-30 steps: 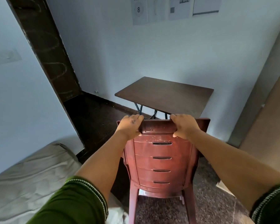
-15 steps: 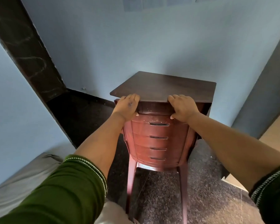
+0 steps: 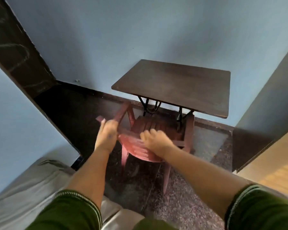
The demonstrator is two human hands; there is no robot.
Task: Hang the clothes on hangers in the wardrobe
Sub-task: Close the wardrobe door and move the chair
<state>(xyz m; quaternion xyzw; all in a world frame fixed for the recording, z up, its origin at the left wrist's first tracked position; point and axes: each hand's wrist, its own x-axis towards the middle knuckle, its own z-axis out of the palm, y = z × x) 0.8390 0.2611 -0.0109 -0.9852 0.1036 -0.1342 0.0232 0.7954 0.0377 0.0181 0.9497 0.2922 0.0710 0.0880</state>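
- The left hand [image 3: 106,136] and right hand [image 3: 154,140] are smeared by motion blur; how the fingers lie on the backrest of the reddish-brown plastic chair [image 3: 150,140] cannot be told.
- The chair's backrest slots blur into streaks, and the right forearm covers its right edge.
- The dark brown rectangular wooden table [image 3: 173,85] hides most of its black metal frame [image 3: 150,105] and the chair's front.
- The green sleeves [image 3: 73,211] are cut off by the bottom edge.
- The grey padded surface [image 3: 23,188], perhaps a mattress, runs out of the lower left corner.
- The pale wooden panel [image 3: 273,176] is cut by the right edge.
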